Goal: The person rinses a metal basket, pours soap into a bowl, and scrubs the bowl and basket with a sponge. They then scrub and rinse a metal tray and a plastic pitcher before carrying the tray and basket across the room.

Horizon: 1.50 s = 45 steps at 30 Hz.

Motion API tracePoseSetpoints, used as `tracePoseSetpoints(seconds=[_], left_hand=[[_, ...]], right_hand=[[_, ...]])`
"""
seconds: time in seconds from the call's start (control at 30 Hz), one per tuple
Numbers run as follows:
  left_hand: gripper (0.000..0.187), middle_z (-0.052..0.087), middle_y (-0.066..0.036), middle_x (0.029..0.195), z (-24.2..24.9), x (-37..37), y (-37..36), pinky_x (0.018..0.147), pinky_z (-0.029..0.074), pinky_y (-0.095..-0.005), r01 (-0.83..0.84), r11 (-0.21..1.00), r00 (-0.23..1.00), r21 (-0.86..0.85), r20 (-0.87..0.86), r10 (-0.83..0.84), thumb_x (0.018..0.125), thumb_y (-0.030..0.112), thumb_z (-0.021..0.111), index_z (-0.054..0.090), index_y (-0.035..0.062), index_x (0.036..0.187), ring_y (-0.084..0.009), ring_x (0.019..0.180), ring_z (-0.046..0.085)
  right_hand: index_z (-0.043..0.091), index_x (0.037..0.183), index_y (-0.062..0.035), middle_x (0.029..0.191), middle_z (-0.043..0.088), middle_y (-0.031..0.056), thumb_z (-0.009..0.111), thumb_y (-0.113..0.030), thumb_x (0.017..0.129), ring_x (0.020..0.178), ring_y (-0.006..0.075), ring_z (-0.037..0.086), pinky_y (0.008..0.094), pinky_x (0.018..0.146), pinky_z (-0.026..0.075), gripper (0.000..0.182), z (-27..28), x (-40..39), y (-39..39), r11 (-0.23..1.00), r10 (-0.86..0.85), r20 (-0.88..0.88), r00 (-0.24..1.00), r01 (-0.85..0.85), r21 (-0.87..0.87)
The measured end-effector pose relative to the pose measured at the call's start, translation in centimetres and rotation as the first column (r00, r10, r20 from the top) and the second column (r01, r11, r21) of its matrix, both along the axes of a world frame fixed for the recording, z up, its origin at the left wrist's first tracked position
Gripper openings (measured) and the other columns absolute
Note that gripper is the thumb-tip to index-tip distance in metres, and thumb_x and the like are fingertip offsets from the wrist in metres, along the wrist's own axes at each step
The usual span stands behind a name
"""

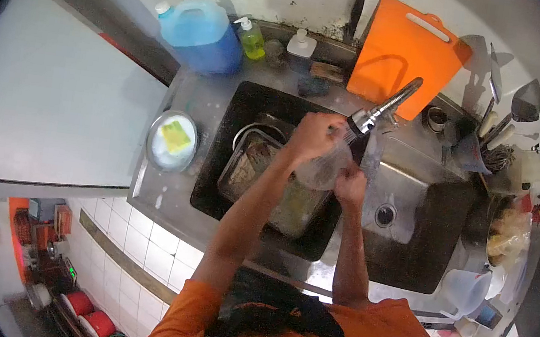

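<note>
My left hand (319,134) is closed on the far edge of a clear plastic container (319,170), just below the faucet head (363,121). Fingers curled, my right hand (350,184) grips the same container at its right side. Water spray falls from the faucet onto it and blurs its outline. Underneath, in the left sink basin (213,185), lie a clear rectangular tub (231,176) and another see-through container (291,212), partly hidden by my left forearm.
A bowl (153,143) with suds and a yellow-green sponge (175,135) stands on the left counter. Behind the sink are a blue jug (208,41), soap bottles (252,42) and an orange cutting board (394,55). The right basin (407,214) adjoins; utensils (496,133) crowd the right.
</note>
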<state>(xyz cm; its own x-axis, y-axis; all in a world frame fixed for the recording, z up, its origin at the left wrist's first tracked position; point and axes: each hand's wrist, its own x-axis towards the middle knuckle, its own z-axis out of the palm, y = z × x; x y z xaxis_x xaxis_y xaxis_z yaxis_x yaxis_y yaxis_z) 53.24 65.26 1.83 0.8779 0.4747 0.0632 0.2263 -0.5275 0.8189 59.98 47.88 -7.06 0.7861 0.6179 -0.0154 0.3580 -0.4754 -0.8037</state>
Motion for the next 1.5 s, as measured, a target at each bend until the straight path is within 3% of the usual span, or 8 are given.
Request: tracePoseSetpoints(seconds=[0.07,0.27,0.5,0.6,0.83,1.07,1.3,1.5], left_hand=[[0.039,0.071,-0.013,0.098,0.3,-0.1,0.4,0.083,0.054,-0.0412,-0.081,0.960,0.993,-0.270,0.061,0.101,0.080,0.004,0.066,0.062,0.0029,0.119,-0.0337,0.090,0.068],[0.050,0.063,-0.014,0.125,-1.5,-2.1,2.9,0.096,0.048,-0.0422,-0.089,0.949,0.994,0.302,0.080,0.068,0.081,0.008,0.069,0.056,0.0073,0.129,-0.0329,0.113,0.061],[0.060,0.060,-0.020,0.125,-1.1,-5.2,3.3,0.095,0.048,-0.0409,-0.307,0.948,0.887,-0.088,-0.387,0.251,0.082,0.015,0.070,0.048,0.0058,0.136,-0.0305,0.112,0.061],[0.053,0.062,-0.018,0.120,-0.1,-7.4,3.6,0.087,0.052,-0.0412,-0.446,0.760,0.816,-0.473,-0.563,0.130,0.085,0.016,0.068,0.050,0.0028,0.133,-0.0264,0.105,0.064],[0.052,0.063,-0.017,0.119,-20.1,-16.1,-3.1,0.088,0.052,-0.0403,-0.074,0.112,0.928,-0.991,-0.028,0.372,0.086,0.021,0.068,0.052,0.0028,0.132,-0.0263,0.106,0.064],[0.052,0.064,-0.016,0.119,-21.4,-10.6,-10.6,0.089,0.051,-0.0395,0.096,-0.148,0.870,-0.984,0.010,0.494,0.086,0.026,0.068,0.054,0.0027,0.131,-0.0262,0.107,0.064],[0.052,0.065,-0.015,0.119,-19.9,-11.8,-7.5,0.090,0.051,-0.0386,-0.042,0.038,0.850,-0.998,-0.016,0.526,0.087,0.031,0.069,0.057,0.0027,0.129,-0.0261,0.108,0.064],[0.053,0.065,-0.015,0.119,-10.7,-11.4,0.6,0.091,0.051,-0.0378,-0.431,0.786,0.902,-0.443,-0.204,0.380,0.088,0.035,0.069,0.059,0.0026,0.128,-0.0260,0.109,0.064]], right_hand=[[0.069,0.098,-0.0028,0.087,0.065,0.0264,0.055,-0.014,0.078,0.085,0.0433,0.065,0.0451,0.073,0.051,0.026,-2.0,1.1,0.1,0.986,0.156,0.058,0.986,-0.152,-0.062],[0.068,0.094,0.0001,0.080,0.064,0.0251,0.053,-0.012,0.081,0.076,0.0408,0.065,0.0443,0.067,0.050,0.023,0.6,0.8,1.4,0.990,0.138,-0.048,0.989,-0.138,0.012],[0.068,0.089,-0.0002,0.073,0.063,0.0217,0.060,-0.021,0.086,0.066,0.0324,0.065,0.0415,0.062,0.049,0.023,-0.6,1.2,1.5,0.998,0.062,-0.119,0.991,-0.060,0.016],[0.069,0.085,-0.0042,0.081,0.070,0.0180,0.062,-0.020,0.085,0.075,0.0345,0.068,0.0449,0.066,0.051,0.018,2.9,0.5,2.1,0.998,0.049,-0.080,0.996,-0.045,0.048],[0.073,0.091,-0.0163,0.073,0.068,0.0011,0.074,-0.023,0.077,0.069,0.0180,0.063,0.0370,0.076,0.049,0.015,-2.3,-4.9,2.4,0.700,0.402,0.683,0.610,-0.686,0.200],[0.065,0.117,-0.0220,0.114,0.064,0.0025,0.061,-0.032,0.079,0.105,0.0309,0.059,0.0538,0.093,0.046,0.040,-0.7,-9.3,0.5,0.562,0.774,0.512,0.371,-0.776,-0.286],[0.064,0.119,-0.0090,0.084,0.070,0.0073,0.072,-0.039,0.076,0.074,0.0276,0.066,0.0408,0.073,0.051,0.053,3.4,-7.4,1.8,0.740,0.519,0.708,0.479,-0.666,-0.092],[0.060,0.122,0.0010,0.077,0.066,0.0183,0.063,-0.022,0.080,0.071,0.0348,0.066,0.0385,0.074,0.053,0.048,-1.6,0.3,1.8,0.867,0.431,0.090,0.898,-0.385,-0.316]])
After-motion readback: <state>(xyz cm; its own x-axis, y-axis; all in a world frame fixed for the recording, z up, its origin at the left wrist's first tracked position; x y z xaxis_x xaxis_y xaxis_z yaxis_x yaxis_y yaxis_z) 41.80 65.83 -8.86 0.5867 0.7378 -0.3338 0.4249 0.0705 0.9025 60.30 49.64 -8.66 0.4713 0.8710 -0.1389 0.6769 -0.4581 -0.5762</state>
